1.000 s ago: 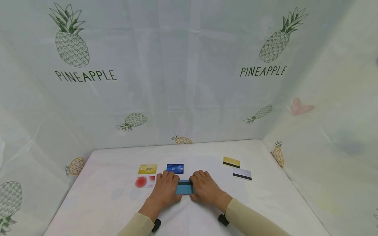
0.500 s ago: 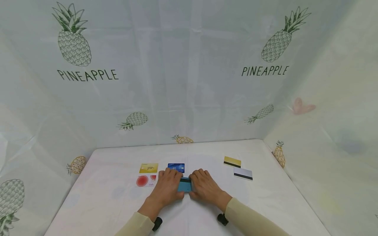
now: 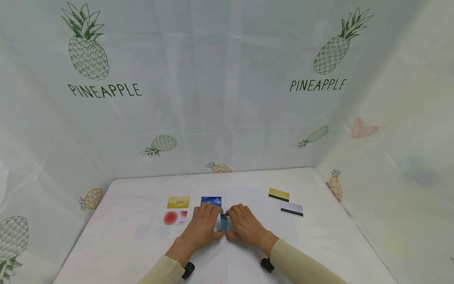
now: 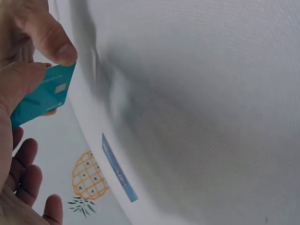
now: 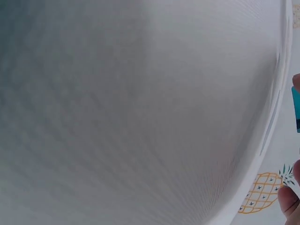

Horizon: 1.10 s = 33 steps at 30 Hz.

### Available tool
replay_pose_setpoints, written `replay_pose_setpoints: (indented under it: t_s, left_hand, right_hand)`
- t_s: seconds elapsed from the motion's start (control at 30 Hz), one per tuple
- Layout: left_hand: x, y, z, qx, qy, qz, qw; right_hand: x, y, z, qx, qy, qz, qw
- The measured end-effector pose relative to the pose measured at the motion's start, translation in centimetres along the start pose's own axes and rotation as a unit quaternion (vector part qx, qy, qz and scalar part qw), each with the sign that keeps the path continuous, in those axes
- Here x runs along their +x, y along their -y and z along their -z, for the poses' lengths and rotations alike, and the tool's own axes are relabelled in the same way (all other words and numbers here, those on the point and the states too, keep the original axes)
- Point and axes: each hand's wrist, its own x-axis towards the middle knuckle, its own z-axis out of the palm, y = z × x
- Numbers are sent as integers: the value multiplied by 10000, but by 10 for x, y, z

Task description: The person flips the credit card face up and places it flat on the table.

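Observation:
A teal bank card (image 3: 224, 223) is held between both hands at the middle of the table, showing from above as a narrow strip. My left hand (image 3: 203, 223) pinches one end with thumb and fingers. The right hand (image 3: 244, 223) pinches the opposite end. In the left wrist view the teal card (image 4: 47, 93) turns its chip side to the camera, thumbs against it. Only a sliver of the card (image 5: 296, 108) shows at the right wrist view's edge. Just beyond the left fingers lies a blue card (image 3: 211, 201), partly covered by them.
Left of the hands lie a yellow card (image 3: 178, 202) and a white card with red circles (image 3: 175, 217). To the right are a gold card (image 3: 278, 194) and a silver card (image 3: 292, 209), stripes up. A pineapple-print curtain (image 3: 227, 98) stands behind the white table (image 3: 142, 252).
Both hands have come closer together. The teal card, a wide striped face earlier, now shows as a narrow strip between them. The other cards stay where they were.

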Motion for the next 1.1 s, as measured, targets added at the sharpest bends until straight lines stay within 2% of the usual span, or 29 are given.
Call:
replay_pose_setpoints:
  t_s: [0.23,0.47,0.8,1.1]
  left_hand:
    - [-2,-1,0,-282,42,-130,9995]
    - [0,-2,0,-388,72,143,9991]
    - [-2,3,-4,39,248,534,9983]
    - [-1,5,-6,267,390,700,9964]
  right_hand:
    - [1,1,-2,189,-269,231,9992]
    - [0,2,-1,183,-461,254,9984]
    - [-1,0,2,128,-336,-271,9990]
    - [0,0,5,128,-53,-320,9994]
